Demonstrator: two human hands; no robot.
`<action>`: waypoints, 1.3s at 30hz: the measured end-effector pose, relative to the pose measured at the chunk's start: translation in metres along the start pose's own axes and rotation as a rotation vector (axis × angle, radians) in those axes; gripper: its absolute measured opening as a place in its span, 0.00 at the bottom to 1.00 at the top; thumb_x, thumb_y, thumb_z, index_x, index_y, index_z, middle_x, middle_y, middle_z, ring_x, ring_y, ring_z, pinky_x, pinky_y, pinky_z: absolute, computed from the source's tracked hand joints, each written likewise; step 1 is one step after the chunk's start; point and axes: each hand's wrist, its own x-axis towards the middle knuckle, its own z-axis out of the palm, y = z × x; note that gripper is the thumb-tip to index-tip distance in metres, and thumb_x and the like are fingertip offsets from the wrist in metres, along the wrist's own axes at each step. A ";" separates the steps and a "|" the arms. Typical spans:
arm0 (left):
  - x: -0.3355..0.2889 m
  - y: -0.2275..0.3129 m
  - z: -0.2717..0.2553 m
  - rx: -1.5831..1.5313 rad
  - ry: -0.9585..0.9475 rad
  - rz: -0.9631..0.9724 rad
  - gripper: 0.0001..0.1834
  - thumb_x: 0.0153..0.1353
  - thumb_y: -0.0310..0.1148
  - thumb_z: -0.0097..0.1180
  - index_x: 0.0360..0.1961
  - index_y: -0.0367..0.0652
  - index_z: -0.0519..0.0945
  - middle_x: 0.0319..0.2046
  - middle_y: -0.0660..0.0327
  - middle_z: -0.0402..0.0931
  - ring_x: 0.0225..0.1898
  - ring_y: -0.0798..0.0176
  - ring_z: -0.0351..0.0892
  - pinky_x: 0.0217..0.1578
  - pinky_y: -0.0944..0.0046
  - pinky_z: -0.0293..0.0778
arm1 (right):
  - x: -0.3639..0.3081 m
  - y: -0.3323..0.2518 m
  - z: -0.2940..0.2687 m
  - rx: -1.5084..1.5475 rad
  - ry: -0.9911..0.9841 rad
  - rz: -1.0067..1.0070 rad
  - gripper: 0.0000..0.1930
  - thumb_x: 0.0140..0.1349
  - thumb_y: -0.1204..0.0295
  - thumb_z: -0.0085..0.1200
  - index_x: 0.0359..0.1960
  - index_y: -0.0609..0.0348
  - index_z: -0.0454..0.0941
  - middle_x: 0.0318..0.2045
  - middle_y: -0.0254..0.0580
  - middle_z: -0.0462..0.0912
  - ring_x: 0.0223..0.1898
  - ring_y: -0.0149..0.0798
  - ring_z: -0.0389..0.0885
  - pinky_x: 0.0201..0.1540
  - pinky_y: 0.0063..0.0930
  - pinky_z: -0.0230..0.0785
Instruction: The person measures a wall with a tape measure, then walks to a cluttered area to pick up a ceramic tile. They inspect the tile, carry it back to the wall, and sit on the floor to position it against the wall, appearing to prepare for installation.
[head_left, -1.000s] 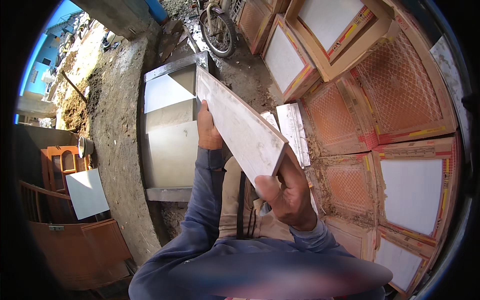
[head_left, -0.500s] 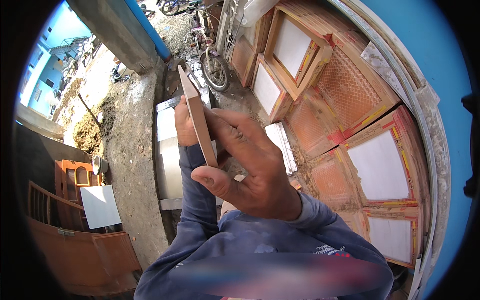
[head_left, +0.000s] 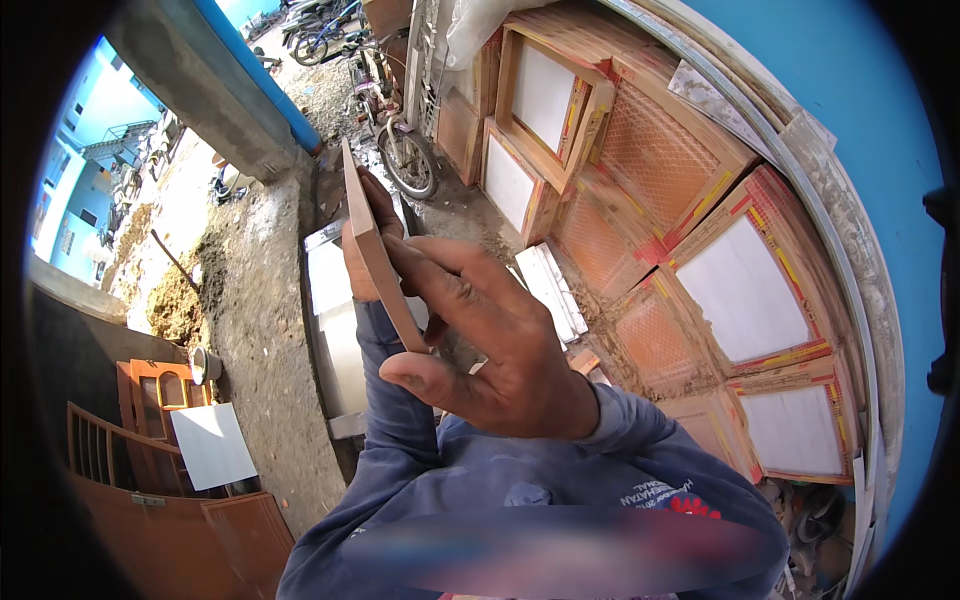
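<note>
A flat, thin brown wooden board (head_left: 380, 262) is held up in front of me, seen nearly edge-on and tilted with its far end to the left. My left hand (head_left: 358, 266) grips it from the left side, and some of its fingers show beyond the board's right face. My right hand (head_left: 500, 345) is at the near end, fingers against the right face and thumb by the lower corner. Below the board stands a metal-topped bench or box (head_left: 335, 350) with a white sheet at its far part, partly covered by my left arm.
Framed wooden panels (head_left: 745, 290) wrapped in bubble film and cardboard lean on the right. A bicycle (head_left: 408, 160) stands ahead beyond a concrete pillar (head_left: 205, 90). At left are orange-brown wooden furniture parts (head_left: 180, 530), a white sheet (head_left: 213, 446) and a bucket (head_left: 205, 366).
The view has turned slightly, so the surroundings shift. The board's far end has moved a little left, and more of my left fingers shows beside it. Both hands stay on the board.
</note>
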 end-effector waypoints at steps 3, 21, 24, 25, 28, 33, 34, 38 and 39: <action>-0.004 0.002 0.009 -0.002 -0.011 0.015 0.30 0.83 0.53 0.34 0.67 0.38 0.72 0.59 0.47 0.78 0.58 0.46 0.79 0.62 0.45 0.76 | -0.005 -0.008 -0.001 -0.018 0.006 -0.018 0.38 0.69 0.54 0.66 0.69 0.74 0.72 0.60 0.54 0.76 0.47 0.37 0.84 0.41 0.27 0.82; -0.031 0.070 0.041 -0.142 -0.059 0.204 0.35 0.83 0.56 0.33 0.73 0.37 0.68 0.68 0.45 0.73 0.67 0.42 0.74 0.71 0.41 0.69 | -0.038 -0.045 -0.005 0.015 -0.106 0.091 0.34 0.66 0.66 0.64 0.70 0.72 0.68 0.61 0.55 0.77 0.54 0.42 0.81 0.53 0.36 0.78; -0.059 0.100 0.027 -0.290 -0.105 0.277 0.35 0.82 0.57 0.36 0.71 0.37 0.69 0.66 0.47 0.75 0.66 0.42 0.76 0.70 0.41 0.71 | -0.061 -0.027 -0.006 0.223 -0.092 0.228 0.45 0.63 0.80 0.58 0.80 0.64 0.46 0.61 0.58 0.79 0.58 0.43 0.83 0.58 0.36 0.78; -0.073 0.107 0.016 -0.303 -0.162 0.293 0.36 0.82 0.59 0.36 0.72 0.38 0.68 0.66 0.48 0.75 0.66 0.43 0.76 0.70 0.41 0.70 | -0.073 -0.019 -0.003 0.313 -0.067 0.359 0.45 0.65 0.81 0.55 0.81 0.62 0.43 0.61 0.57 0.79 0.60 0.44 0.82 0.63 0.37 0.74; -0.115 0.122 -0.025 -0.360 -0.237 0.364 0.39 0.79 0.62 0.40 0.73 0.38 0.67 0.66 0.49 0.75 0.66 0.44 0.76 0.70 0.41 0.70 | -0.105 0.013 0.006 0.338 -0.078 0.550 0.37 0.70 0.81 0.52 0.78 0.62 0.52 0.65 0.57 0.76 0.66 0.43 0.77 0.66 0.40 0.72; -0.187 0.132 -0.107 -0.307 0.107 0.625 0.38 0.79 0.61 0.43 0.71 0.37 0.68 0.62 0.51 0.77 0.60 0.52 0.81 0.64 0.49 0.77 | -0.172 0.045 0.053 0.240 -0.269 0.738 0.23 0.76 0.74 0.54 0.70 0.69 0.71 0.62 0.54 0.80 0.58 0.42 0.83 0.55 0.35 0.82; -0.206 0.135 -0.125 -0.290 0.178 0.684 0.37 0.80 0.61 0.42 0.71 0.37 0.69 0.62 0.52 0.78 0.59 0.54 0.81 0.62 0.50 0.78 | -0.183 0.045 0.070 0.246 -0.278 0.754 0.23 0.77 0.74 0.54 0.70 0.69 0.71 0.63 0.54 0.79 0.58 0.42 0.83 0.57 0.35 0.80; -0.299 0.158 -0.209 -0.243 0.311 0.873 0.36 0.81 0.58 0.40 0.70 0.35 0.69 0.62 0.54 0.77 0.58 0.60 0.81 0.61 0.56 0.78 | -0.193 0.034 0.156 -0.046 -0.664 0.376 0.23 0.77 0.75 0.51 0.71 0.67 0.71 0.63 0.54 0.80 0.65 0.48 0.78 0.69 0.40 0.67; -0.326 0.165 -0.234 -0.203 0.407 0.923 0.35 0.82 0.58 0.40 0.69 0.35 0.70 0.62 0.55 0.77 0.58 0.63 0.80 0.61 0.60 0.77 | -0.193 0.025 0.185 -0.165 -0.792 0.165 0.21 0.77 0.75 0.51 0.69 0.67 0.74 0.64 0.56 0.78 0.66 0.52 0.76 0.69 0.42 0.68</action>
